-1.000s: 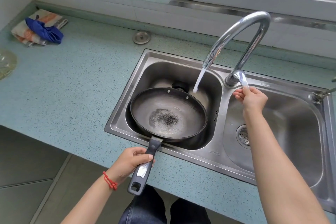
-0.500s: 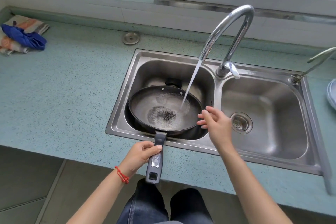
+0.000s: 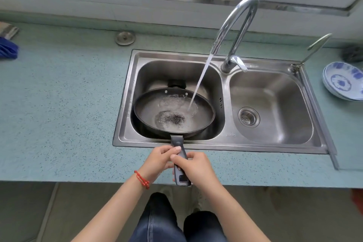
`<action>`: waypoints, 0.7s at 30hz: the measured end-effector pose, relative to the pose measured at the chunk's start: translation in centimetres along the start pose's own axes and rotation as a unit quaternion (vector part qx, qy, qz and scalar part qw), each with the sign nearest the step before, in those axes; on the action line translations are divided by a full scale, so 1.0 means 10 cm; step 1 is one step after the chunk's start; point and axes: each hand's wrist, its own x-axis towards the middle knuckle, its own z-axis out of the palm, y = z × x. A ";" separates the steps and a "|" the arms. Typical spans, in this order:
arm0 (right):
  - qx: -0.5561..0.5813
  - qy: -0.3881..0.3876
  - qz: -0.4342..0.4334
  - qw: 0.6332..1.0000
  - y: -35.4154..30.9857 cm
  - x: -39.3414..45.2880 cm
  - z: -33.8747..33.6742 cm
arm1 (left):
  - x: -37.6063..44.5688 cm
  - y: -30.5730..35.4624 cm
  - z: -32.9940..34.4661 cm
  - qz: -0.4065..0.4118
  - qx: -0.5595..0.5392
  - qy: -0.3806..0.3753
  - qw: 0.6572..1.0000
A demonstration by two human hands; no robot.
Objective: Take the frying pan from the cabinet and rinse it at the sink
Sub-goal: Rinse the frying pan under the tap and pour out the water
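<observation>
1. The round black non-stick frying pan (image 3: 173, 113) sits in the left basin of the double stainless-steel sink (image 3: 222, 144), its grey handle (image 3: 179, 161) reaching out over the sink's front rim toward 6 o'clock.
2. A shallow pool of water lies in the pan, with a patch of dark specks at its centre; the stream of water (image 3: 199, 84) lands in the pan at about 2 o'clock from that patch.
3. The stream falls from the tall curved chrome tap (image 3: 238, 23), which stands at 1 o'clock from the pan, at the back between the two basins.
4. The left hand (image 3: 159, 160) is clamped on the handle from the 9 o'clock side, thumb on top; a red cord bracelet (image 3: 142, 180) circles that wrist.
5. The right hand (image 3: 194, 167) is closed round the handle from the 3 o'clock side, touching the left.
6. The right basin holds nothing but its round metal drain strainer (image 3: 248, 117).
7. On the speckled blue-green countertop (image 3: 59, 104), a stack of blue-and-white patterned dishes (image 3: 342, 80) lies at 3 o'clock from the sink, and a crumpled blue cloth (image 3: 7, 49) at 9 o'clock, cut by the edge.
8. Half a second ago the right hand hovered open beside the pan's rim; now it has joined the left on the handle.
9. More water covers the pan's floor than before.
</observation>
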 end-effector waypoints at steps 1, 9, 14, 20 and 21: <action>0.047 -0.012 0.009 0.999 0.00 0.02 0.02 | 0.00 0.00 0.00 -0.001 -0.017 -0.006 1.000; 0.119 -0.037 -0.032 0.992 0.00 -0.04 -0.02 | -0.05 -0.05 0.06 0.014 -0.111 0.005 0.994; 0.135 -0.064 -0.076 0.986 0.06 -0.20 -0.13 | -0.13 -0.13 0.14 0.033 -0.147 0.006 0.989; 0.150 -0.070 -0.111 0.980 0.24 -0.34 -0.22 | -0.28 -0.18 0.28 0.045 -0.151 0.003 0.988; 0.153 -0.070 -0.116 0.979 0.27 -0.35 -0.22 | -0.28 -0.17 0.30 0.034 -0.163 0.002 0.986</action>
